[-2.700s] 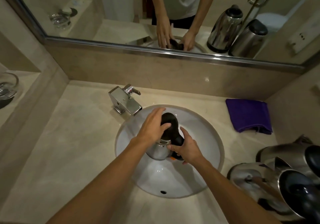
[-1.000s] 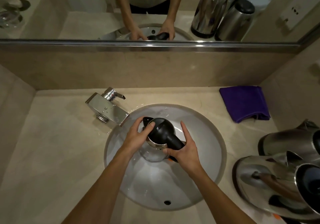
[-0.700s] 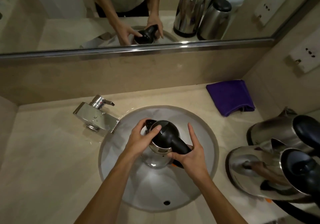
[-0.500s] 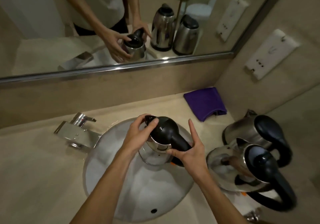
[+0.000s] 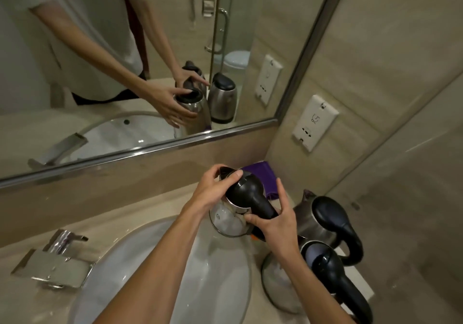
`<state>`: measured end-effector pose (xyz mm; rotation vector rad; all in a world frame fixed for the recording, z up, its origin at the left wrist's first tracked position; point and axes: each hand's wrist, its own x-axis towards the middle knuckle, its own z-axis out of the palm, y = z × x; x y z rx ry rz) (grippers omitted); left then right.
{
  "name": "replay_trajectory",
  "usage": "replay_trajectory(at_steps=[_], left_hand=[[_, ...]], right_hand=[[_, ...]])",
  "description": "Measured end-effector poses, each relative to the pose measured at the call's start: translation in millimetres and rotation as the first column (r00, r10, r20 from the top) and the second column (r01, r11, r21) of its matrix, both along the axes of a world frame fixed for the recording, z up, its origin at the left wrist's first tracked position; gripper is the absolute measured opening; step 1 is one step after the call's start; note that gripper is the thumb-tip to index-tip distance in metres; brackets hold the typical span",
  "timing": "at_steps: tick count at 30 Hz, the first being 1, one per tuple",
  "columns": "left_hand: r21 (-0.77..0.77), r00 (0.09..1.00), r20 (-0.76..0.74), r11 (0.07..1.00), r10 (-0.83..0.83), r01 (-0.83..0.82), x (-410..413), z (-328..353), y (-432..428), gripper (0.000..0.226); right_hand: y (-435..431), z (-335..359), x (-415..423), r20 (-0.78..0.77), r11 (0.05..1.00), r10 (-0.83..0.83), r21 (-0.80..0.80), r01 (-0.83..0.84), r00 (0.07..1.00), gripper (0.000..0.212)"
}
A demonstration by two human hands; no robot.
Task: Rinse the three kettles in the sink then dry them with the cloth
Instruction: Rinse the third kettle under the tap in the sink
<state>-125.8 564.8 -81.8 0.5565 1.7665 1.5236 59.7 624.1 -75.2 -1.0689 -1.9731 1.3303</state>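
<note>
A steel kettle (image 5: 226,221) with a black lid and handle is held in both hands above the right-hand rim of the white sink (image 5: 220,278), roughly upright and tipped slightly; whether its base touches the rim cannot be told. The left hand (image 5: 213,190) is curled over the spout and the front of the lid, with the thumb laid on top of the lid. The black handle is gripped by the right hand (image 5: 278,223), the thumb hooked beneath it and the fingers reaching up alongside it, fairly straight. A folded purple cloth (image 5: 260,172) lies on the beige counter (image 5: 140,208) behind the held kettle, close to the back wall, and is partly hidden by the lid. A second kettle (image 5: 310,223) stands on the counter to the right of the sink, just beside the right hand, and a third kettle (image 5: 275,286) is placed in front of it, nearer the viewer, its body partly covered by the right forearm. A square chrome tap (image 5: 55,263) is mounted at the left of the sink. The arms, the held kettle and the other two kettles are reflected in the wall mirror (image 5: 250,10), and a white socket plate (image 5: 314,123) is fixed to the right-hand wall.
</note>
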Motion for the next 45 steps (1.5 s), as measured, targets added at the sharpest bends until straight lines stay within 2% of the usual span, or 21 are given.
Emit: replay_trajectory(at_steps=[5, 10, 17, 23, 27, 34, 39, 45], left_hand=[[-0.033, 1.0, 0.007, 0.999, 0.01, -0.01, -9.8, -12.3, 15.1, 0.048], [-0.009, 1.0, 0.024, 1.0, 0.015, -0.015, -13.7, -13.7, 22.8, 0.035], [0.007, 0.998, 0.061, 1.0, 0.007, -0.007, -15.0, -18.5, 26.9, 0.036], [0.015, 0.999, 0.03, 1.0, -0.011, 0.01, -20.4, -22.0, 15.5, 0.03], [-0.013, 0.999, -0.004, 0.999, -0.032, 0.032, -25.0, -27.4, 8.3, 0.029], [-0.005, 0.997, 0.041, 0.998, -0.064, 0.064, -14.8, -17.9, 17.9, 0.029], [0.001, 0.995, 0.055, 0.996, -0.089, 0.089, -19.9, -15.4, 34.3, 0.031], [-0.005, 0.994, 0.03, 0.995, -0.102, 0.102, -28.9, -15.0, 47.0, 0.035]], right_hand=[[6.6, -4.1, -6.5, 0.032, 0.999, -0.023, -0.023, 0.024, 0.999, 0.122], [13.1, -16.5, -16.0, 0.066, 0.998, -0.04, -0.047, 0.043, 0.997, 0.121], [18.8, -18.5, -18.7, 0.1, 0.997, -0.043, -0.058, 0.049, 0.994, 0.122], [9.2, -27.1, -15.1, 0.062, 0.998, -0.053, -0.042, 0.055, 0.997, 0.116], [-4.3, -37.8, -12.9, 0.062, 0.994, -0.107, -0.014, 0.108, 0.992, 0.121], [-7.7, -45.0, -16.2, 0.084, 0.983, -0.181, -0.015, 0.183, 0.98, 0.124], [11.0, -39.7, -18.4, 0.038, 0.983, -0.177, -0.04, 0.179, 0.983, 0.116], [23.7, -38.2, -25.3, 0.08, 0.986, -0.161, -0.023, 0.163, 0.984, 0.117]])
